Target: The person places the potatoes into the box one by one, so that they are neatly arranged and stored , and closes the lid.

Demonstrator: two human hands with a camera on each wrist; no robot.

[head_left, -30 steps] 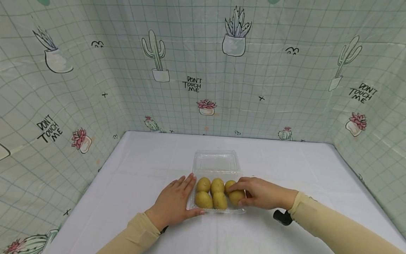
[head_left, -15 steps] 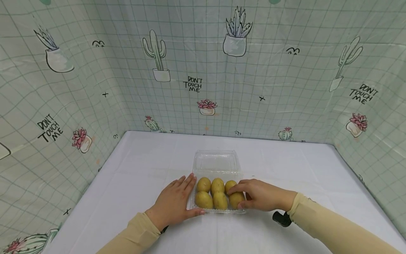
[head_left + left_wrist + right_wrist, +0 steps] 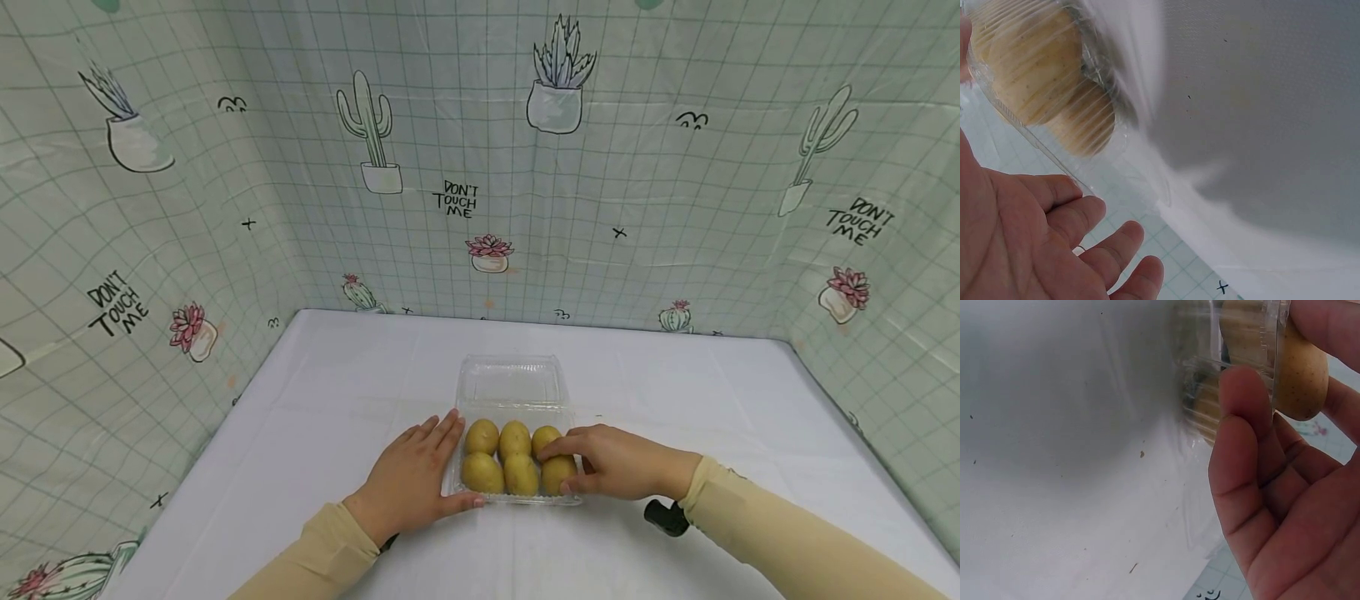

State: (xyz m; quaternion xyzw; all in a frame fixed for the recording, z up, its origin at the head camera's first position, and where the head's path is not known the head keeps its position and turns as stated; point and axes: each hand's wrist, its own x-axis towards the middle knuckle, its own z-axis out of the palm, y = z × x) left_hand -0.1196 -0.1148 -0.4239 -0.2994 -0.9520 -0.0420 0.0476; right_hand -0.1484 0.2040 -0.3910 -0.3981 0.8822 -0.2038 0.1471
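A clear plastic clamshell box (image 3: 517, 500) stands on the table with its lid (image 3: 512, 382) flipped back. Two rows of yellow potatoes (image 3: 482, 473) fill it. My right hand (image 3: 622, 461) pinches the front-right potato (image 3: 556, 476) between thumb and fingers, low in its corner. In the right wrist view this potato (image 3: 1302, 378) shows above the rim, and two fingertips touch the box's outer wall. My left hand (image 3: 412, 479) lies along the box's left side, fingers extended, thumb at the front edge. In the left wrist view its fingers (image 3: 1079, 219) are beside the ribbed wall.
A white cloth covers the table (image 3: 360, 358). Behind it and on both sides hangs a checked curtain (image 3: 420, 250) with cactus drawings. A black wrist device (image 3: 666, 517) sits under the right sleeve.
Over the last second, the right hand has dropped slightly, and the front-right potato has settled lower into the box's corner. The left hand and the box have stayed in place.
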